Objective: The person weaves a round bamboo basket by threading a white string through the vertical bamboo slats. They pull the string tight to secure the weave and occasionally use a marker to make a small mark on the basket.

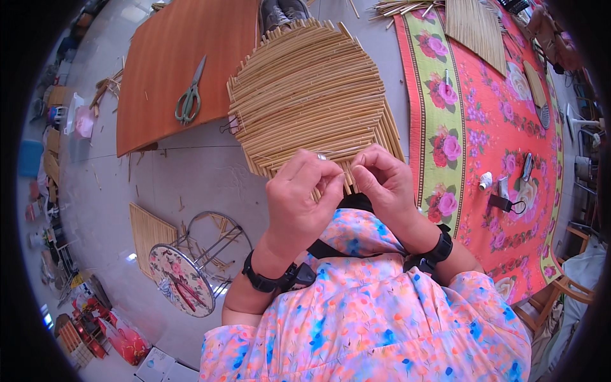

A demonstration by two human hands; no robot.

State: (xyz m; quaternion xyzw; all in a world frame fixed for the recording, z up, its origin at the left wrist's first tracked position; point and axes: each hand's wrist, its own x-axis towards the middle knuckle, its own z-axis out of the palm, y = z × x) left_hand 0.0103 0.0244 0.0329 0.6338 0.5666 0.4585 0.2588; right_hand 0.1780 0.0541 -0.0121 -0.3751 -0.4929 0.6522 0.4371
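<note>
A rounded panel of straw-coloured reed stalks (pixel 312 95), laid side by side and bound in rows, lies in front of me. Over its near edge, my left hand (pixel 304 191) is closed in a pinch, thumb against forefinger, with a ring-like metal band on one finger. My right hand (pixel 385 184) pinches too, just to the right and a little apart from the left. Whatever is between the fingertips is too fine to make out. A small black binder clip (pixel 229 125) grips the panel's left edge.
Green-handled scissors (pixel 189 105) lie on a reddish-brown board (pixel 172 57). At right, a red floral cloth (pixel 477 127) bears a white thread spool (pixel 485 180), tools and another reed panel (pixel 475 32). A small round-topped stool (pixel 181 280) lies tipped at lower left, near loose stalks.
</note>
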